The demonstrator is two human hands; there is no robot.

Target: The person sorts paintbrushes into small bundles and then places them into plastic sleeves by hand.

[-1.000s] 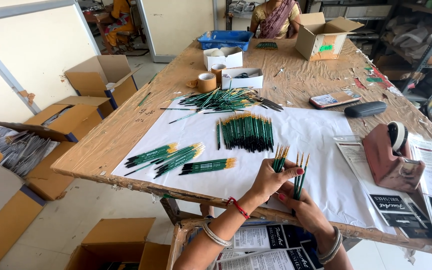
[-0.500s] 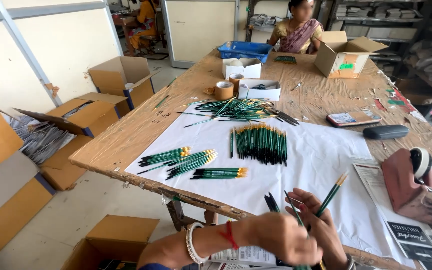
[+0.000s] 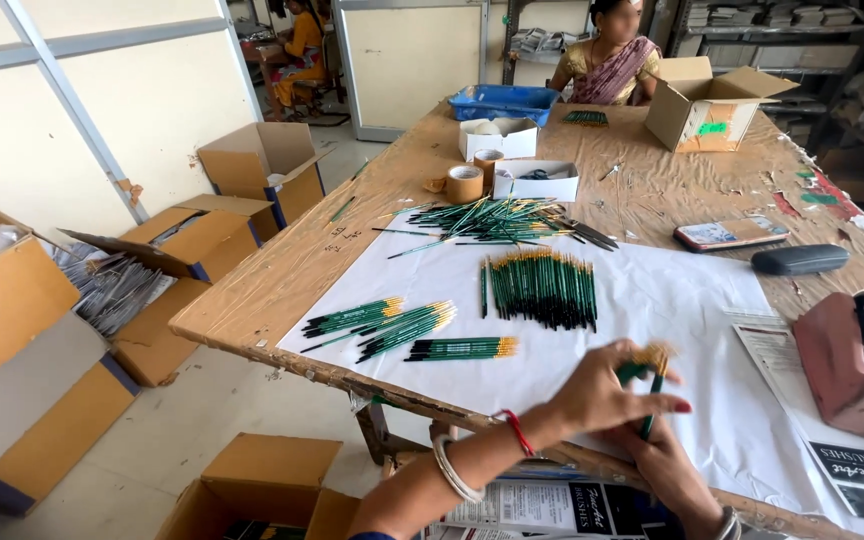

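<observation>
My left hand [image 3: 600, 398] and my right hand [image 3: 668, 468] meet at the near edge of the table, both closed around a small bunch of green brushes [image 3: 649, 368] with yellow ends up. The bunch stands over a white paper sheet [image 3: 672, 300]. On the sheet lie three bundles of green brushes [image 3: 407, 330] to the left of my hands. Farther back is a neat row of brushes [image 3: 542, 290]. Beyond the sheet's far edge sits a loose pile of brushes [image 3: 492, 215].
A red tape dispenser [image 3: 840, 372] stands at the right, with a black case [image 3: 800, 260] and a phone [image 3: 732, 233] behind it. Tape rolls [image 3: 465, 184], white boxes [image 3: 534, 180], a blue tray [image 3: 504, 102] and a cardboard box [image 3: 704, 105] sit farther back. Another person [image 3: 607, 62] sits at the far end. Open cartons [image 3: 192, 250] crowd the floor at left.
The brushes were fanned apart in my hands; now they are bunched together between both hands. My view has tilted up and left a little.
</observation>
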